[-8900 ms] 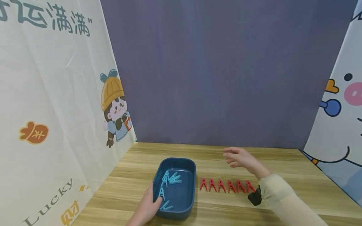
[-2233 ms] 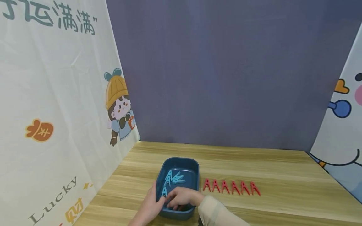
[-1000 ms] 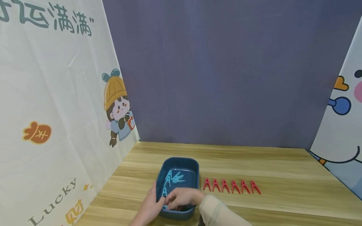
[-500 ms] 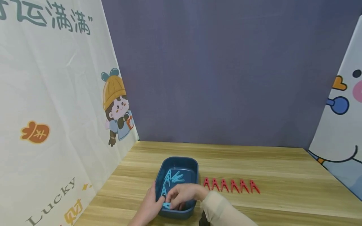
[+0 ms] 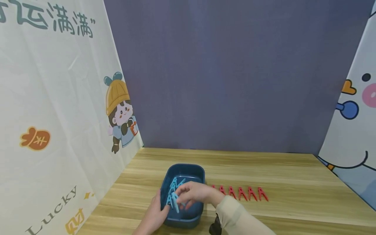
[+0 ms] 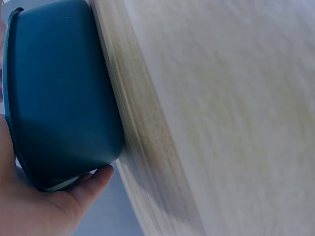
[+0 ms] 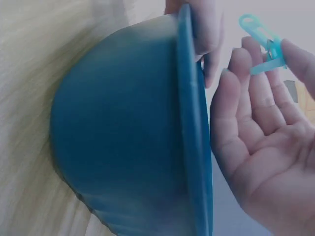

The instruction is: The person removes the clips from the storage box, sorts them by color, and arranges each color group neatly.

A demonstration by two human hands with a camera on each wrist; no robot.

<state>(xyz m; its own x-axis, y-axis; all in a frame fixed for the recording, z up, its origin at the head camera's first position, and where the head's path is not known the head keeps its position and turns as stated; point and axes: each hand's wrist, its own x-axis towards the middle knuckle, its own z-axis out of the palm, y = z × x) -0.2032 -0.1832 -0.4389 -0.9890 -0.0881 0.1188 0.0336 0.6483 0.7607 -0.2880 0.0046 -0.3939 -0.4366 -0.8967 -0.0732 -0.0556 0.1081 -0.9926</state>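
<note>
A blue clip (image 5: 175,202) is held over the bin (image 5: 182,223), pinched between the thumb and fingertips of the right hand (image 5: 194,192). From the right wrist, the clip (image 7: 269,45) shows past the bin's rim, its legs spread apart, with the other fingers of that hand lightly bent and holding nothing else.

The left hand (image 5: 155,210) grips the bin at its near left side, thumb over the rim and fingers against the outside wall; the left wrist view shows that hand at the bin's edge too, close against its wall.

Inside the bin, other blue clips (image 5: 173,184) lie mostly toward the left side, some partly hidden behind the right hand. Just to the right of the bin, six red clips (image 5: 241,190) lie in a row on the wooden table (image 5: 288,182), the leftmost partly covered by the right wrist. A black object (image 5: 215,226) shows under the pale sleeve (image 5: 233,213).

Behind the table stands a plain dark backdrop (image 5: 220,78). On the left hangs a white sheet (image 5: 58,85) with lettering and a cartoon child (image 5: 118,109) in a yellow hat; on the right, another printed sheet (image 5: 343,140).
</note>
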